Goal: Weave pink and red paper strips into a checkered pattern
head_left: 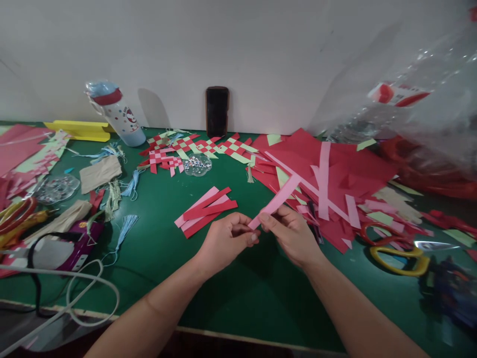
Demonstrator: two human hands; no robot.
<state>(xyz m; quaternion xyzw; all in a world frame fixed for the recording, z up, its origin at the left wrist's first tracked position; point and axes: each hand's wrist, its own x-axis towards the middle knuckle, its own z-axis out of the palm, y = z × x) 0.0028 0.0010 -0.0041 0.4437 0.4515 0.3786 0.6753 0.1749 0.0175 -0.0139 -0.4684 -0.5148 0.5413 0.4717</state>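
A pink paper strip (279, 199) is held between my two hands above the green table (156, 278), slanting up to the right. My left hand (229, 237) pinches its lower left end, fingers curled. Next to it, my right hand (290, 233) grips the strip between thumb and fingers, a little higher along it. Several red and pink strips (204, 211) lie crossed over one another just beyond my left hand. Red paper sheets (339, 164) with loose pink strips on them are spread beyond my right hand.
Woven checkered pieces (186, 144) and a dish of small beads (197, 165) lie at the back. A phone (217, 112) leans on the wall beside a bottle (121, 117). Scissors (402, 253) lie right; tassels (126, 231), a purple device (80, 246) and white cable (115, 293) lie left.
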